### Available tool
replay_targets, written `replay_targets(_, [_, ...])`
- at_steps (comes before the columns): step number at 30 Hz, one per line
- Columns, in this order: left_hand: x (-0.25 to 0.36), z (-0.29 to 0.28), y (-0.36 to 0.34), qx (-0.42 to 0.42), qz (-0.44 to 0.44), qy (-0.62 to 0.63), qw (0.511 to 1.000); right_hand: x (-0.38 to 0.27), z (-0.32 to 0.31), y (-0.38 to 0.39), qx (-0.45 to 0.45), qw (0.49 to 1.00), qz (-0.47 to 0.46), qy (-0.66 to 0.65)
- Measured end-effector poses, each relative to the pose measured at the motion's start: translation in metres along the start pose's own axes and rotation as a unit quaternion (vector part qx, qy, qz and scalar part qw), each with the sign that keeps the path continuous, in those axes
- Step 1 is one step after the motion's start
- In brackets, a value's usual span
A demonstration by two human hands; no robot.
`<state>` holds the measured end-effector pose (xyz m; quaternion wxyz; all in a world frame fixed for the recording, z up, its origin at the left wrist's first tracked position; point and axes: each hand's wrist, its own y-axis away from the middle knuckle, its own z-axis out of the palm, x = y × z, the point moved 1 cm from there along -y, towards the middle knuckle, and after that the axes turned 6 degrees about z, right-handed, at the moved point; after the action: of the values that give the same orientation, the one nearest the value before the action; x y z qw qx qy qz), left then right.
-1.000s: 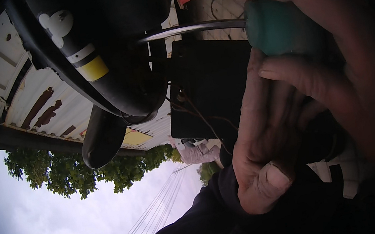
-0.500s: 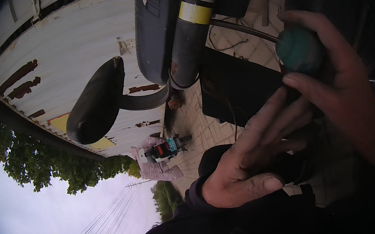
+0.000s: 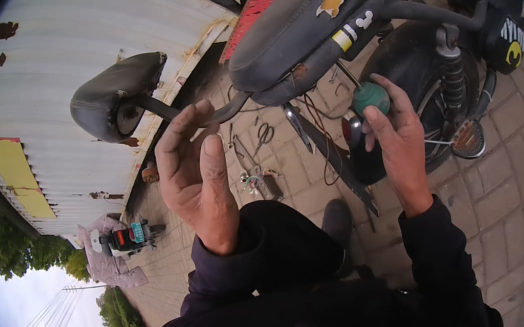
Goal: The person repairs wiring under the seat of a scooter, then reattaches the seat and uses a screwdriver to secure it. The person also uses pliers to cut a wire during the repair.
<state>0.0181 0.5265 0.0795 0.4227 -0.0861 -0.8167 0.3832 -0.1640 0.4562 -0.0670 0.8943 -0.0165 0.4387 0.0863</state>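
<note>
My right hand grips the round green handle of a screwdriver between thumb and fingers. Its metal shaft points up to the dark frame tube under a worn black seat; the tip's exact contact is hard to make out. Raised with fingers apart, my left hand holds nothing. It appears just in front of the curved bar of a black padded backrest; whether it touches the bar I cannot tell. A red and chrome tail light sits beside my right hand, with loose wires hanging nearby.
Below the seat are a rear wheel, a spring shock absorber and a round reflector. Scissors and a small metal part lie on the paving. A corrugated wall and a parked scooter stand left.
My left hand has moved left, away from the screwdriver and my right hand. The right hand still holds the green handle. The view has shifted, showing more of the vehicle and the ground.
</note>
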Motion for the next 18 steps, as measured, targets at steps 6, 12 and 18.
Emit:
replay_targets(6, [-0.017,0.037,-0.072,-0.278,0.114,-0.122,0.946,0.006,0.007,0.004,-0.004,1.0,0.002,-0.016])
replay_targets(12, [-0.026,0.04,-0.081,-0.309,0.178,-0.132,0.925,0.007,0.006,0.002,-0.024,1.0,-0.016,-0.006])
replay_targets(18, [-0.031,0.041,-0.078,-0.27,0.229,-0.133,0.925,0.017,0.004,0.0,-0.036,0.998,-0.015,-0.046])
